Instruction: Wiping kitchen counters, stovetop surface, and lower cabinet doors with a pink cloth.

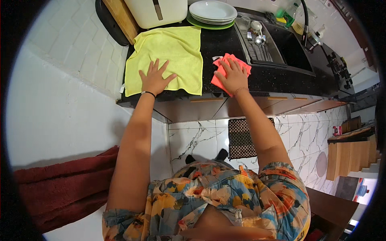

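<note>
A yellow-green cloth [177,48] lies spread over the left end of the black countertop [219,38], its front edge close to the counter's edge. My left hand [156,79] rests flat on its front part with the fingers spread. To the right, a folded coral-pink cloth [242,65] lies on the bare counter, and my right hand [233,76] presses flat on top of it, fingers extended. Neither hand grips its cloth. Part of the pink cloth is hidden under my palm.
White plates [213,10] are stacked on a green plate [213,26] behind the cloths, next to a cream-coloured box [165,12]. A wooden board [122,18] leans at the left wall. The sink [287,44] holds a tray of cutlery [257,42]. A checked mat [241,138] lies on the floor.
</note>
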The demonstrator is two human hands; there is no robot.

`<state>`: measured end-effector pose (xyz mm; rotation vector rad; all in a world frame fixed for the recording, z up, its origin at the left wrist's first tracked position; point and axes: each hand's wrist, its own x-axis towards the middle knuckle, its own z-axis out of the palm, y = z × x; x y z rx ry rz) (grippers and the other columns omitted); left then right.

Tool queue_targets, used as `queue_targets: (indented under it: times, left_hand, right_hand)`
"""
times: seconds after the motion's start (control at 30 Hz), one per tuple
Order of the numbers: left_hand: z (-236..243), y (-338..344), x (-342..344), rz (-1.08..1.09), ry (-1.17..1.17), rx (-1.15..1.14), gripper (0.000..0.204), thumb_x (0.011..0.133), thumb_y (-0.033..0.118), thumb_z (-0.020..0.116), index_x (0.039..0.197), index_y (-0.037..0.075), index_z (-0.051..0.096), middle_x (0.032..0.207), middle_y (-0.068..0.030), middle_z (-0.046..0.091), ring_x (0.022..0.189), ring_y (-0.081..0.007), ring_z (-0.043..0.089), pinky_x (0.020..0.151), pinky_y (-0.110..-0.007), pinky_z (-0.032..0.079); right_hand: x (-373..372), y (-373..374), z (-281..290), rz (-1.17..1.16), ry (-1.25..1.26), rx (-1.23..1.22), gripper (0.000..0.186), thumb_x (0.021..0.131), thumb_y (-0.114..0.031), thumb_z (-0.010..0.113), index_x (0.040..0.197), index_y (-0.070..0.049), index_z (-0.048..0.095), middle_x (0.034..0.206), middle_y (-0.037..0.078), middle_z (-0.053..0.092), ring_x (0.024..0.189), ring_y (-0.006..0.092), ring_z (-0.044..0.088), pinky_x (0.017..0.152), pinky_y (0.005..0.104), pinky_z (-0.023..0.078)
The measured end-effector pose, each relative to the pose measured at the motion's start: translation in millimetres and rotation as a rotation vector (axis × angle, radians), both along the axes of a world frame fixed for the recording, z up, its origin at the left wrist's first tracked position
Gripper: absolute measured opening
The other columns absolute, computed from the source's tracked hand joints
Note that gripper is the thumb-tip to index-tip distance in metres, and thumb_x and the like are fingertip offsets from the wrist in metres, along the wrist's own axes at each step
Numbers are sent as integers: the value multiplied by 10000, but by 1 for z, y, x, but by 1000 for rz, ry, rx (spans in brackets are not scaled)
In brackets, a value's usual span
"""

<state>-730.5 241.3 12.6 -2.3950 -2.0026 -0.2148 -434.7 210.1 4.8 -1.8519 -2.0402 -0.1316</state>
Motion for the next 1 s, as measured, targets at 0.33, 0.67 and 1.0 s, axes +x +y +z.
queue_targets:
  times: [0.33,0.67,1.0]
  left_hand:
    - [-9,-5,-14,-150,-418,375,611,776,354,660,1322,187,444,1372,-142,403,1263,-310,379,1016,-620,175]
    - [-72,-87,-48,-11,-676,669,165,828,78,582,973,8,618,997,-153,611,989,-319,562,988,-446,326]
    - [-103,-69,-50,-200,-90,1016,777,695,599,663,1202,35,494,1197,-148,517,1125,-328,459,984,-487,280]
  right_hand:
    - [3,-49,-22,451,-53,299,566,716,-561,600,1167,-227,530,1187,14,522,1104,221,462,896,463,349]
    - [193,-58,-31,103,-77,533,562,698,-639,553,993,-170,648,1035,28,612,928,211,557,829,379,360]
    - [200,-54,-43,28,11,700,524,787,-575,471,855,-89,656,860,80,621,836,250,556,778,361,353]
